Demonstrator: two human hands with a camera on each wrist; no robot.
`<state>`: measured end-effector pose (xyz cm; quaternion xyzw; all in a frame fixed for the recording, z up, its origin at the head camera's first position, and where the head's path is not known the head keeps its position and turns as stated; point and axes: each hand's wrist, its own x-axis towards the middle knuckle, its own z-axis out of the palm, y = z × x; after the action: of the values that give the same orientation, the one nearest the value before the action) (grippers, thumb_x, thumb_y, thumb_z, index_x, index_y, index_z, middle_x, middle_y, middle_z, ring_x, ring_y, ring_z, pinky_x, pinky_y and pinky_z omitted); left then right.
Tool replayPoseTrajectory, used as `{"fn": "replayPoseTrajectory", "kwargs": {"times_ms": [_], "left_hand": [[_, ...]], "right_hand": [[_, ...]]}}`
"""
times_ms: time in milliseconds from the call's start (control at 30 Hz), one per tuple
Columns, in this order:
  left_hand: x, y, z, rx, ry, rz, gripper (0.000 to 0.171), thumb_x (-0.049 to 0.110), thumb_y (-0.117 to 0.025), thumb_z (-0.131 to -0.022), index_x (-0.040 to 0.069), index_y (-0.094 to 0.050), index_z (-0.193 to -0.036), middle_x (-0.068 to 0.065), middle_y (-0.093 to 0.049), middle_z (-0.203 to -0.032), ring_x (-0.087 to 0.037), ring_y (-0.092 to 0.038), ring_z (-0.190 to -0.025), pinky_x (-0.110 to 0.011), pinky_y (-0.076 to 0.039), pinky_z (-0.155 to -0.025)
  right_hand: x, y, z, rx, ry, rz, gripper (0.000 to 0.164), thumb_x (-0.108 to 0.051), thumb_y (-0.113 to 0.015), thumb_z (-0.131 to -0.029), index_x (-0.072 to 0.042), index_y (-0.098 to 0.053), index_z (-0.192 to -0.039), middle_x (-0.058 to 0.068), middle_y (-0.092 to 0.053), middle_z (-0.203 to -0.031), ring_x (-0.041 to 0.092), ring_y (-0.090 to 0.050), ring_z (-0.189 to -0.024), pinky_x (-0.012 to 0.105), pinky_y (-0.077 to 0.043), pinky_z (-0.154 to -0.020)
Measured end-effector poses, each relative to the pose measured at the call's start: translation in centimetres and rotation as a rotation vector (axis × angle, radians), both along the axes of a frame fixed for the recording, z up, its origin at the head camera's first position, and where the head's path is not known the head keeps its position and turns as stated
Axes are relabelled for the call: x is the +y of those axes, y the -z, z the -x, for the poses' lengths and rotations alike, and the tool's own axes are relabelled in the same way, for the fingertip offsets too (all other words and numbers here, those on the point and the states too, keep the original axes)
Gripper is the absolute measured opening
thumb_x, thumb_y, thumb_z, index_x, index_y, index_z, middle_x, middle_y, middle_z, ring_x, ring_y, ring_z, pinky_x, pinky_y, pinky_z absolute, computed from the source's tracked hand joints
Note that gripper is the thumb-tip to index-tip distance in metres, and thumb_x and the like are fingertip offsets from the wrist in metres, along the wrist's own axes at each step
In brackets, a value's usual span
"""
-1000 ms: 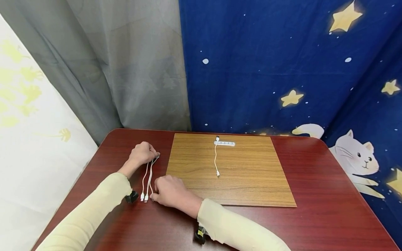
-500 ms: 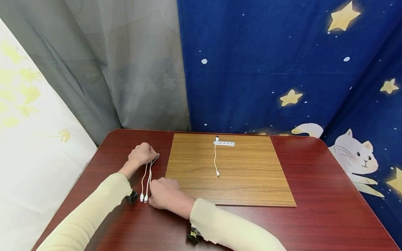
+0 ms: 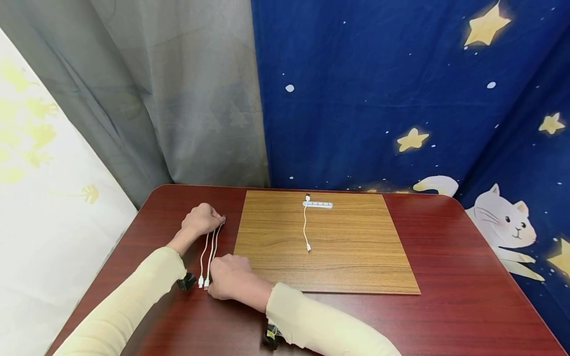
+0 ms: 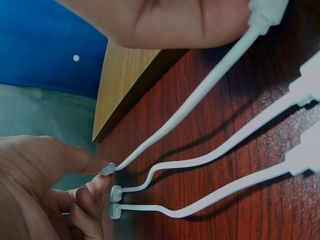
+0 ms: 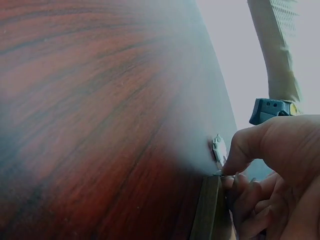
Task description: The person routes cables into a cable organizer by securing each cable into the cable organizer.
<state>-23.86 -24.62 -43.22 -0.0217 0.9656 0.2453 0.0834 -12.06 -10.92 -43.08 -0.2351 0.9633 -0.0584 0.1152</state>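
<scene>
Three white charging cables lie side by side at the left of the table. One of them, a charging cable (image 4: 195, 97), is stretched between my hands. My left hand (image 3: 202, 218) pinches its small far end between thumb and finger. My right hand (image 3: 233, 278) grips the near plug (image 4: 270, 12), largely hidden by that hand in the head view. Two further cables, the middle cable (image 4: 225, 145) and the outer cable (image 4: 220, 197), run beside it. Their small far ends lie close to my left fingertips; whether they touch is unclear.
A wood-grain board (image 3: 356, 247) lies on the red-brown table (image 3: 454, 277), right of my hands. Near its back edge sits a slotted white cable clip strip (image 3: 321, 204). Another white cable (image 3: 305, 227) runs forward from the strip's left end. Curtains hang behind the table.
My right hand has moved slightly left, closer to the plugs of the other two cables. The held cable now runs straighter between my hands. My left hand stays nearly in place.
</scene>
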Motion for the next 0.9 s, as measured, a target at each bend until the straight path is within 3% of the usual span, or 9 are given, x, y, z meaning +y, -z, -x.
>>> {"fn": "replayPoseTrajectory", "kwargs": {"times_ms": [367, 733, 900], "left_hand": [[0.1, -0.5, 0.2, 0.011, 0.000, -0.029, 0.040, 0.031, -0.065, -0.097, 0.013, -0.065, -0.061, 0.003, -0.046, -0.052, -0.021, -0.045, -0.053, -0.034, -0.035, -0.050], [0.0, -0.3, 0.0, 0.028, -0.020, -0.049, 0.043, 0.031, -0.064, -0.096, 0.019, -0.055, -0.055, 0.006, -0.038, -0.050, -0.016, -0.036, -0.049, -0.032, -0.029, -0.047], [0.0, -0.3, 0.0, 0.042, -0.027, -0.055, 0.034, 0.031, -0.063, -0.096, 0.016, -0.065, -0.065, 0.004, -0.047, -0.055, -0.019, -0.045, -0.054, -0.034, -0.034, -0.051]], "right_hand": [[1.2, -0.4, 0.2, -0.002, 0.003, 0.057, 0.032, -0.039, -0.078, -0.080, -0.023, -0.059, -0.060, -0.004, -0.061, -0.070, 0.015, -0.058, -0.064, 0.036, -0.048, -0.057], [3.0, 0.0, 0.1, -0.045, -0.013, 0.211, 0.029, -0.026, -0.070, -0.078, -0.019, -0.051, -0.056, -0.003, -0.052, -0.059, 0.014, -0.047, -0.054, 0.034, -0.041, -0.047], [3.3, 0.3, 0.3, -0.025, -0.014, 0.222, 0.028, -0.028, -0.070, -0.078, -0.019, -0.052, -0.058, -0.003, -0.051, -0.060, 0.014, -0.049, -0.055, 0.034, -0.042, -0.048]]}}
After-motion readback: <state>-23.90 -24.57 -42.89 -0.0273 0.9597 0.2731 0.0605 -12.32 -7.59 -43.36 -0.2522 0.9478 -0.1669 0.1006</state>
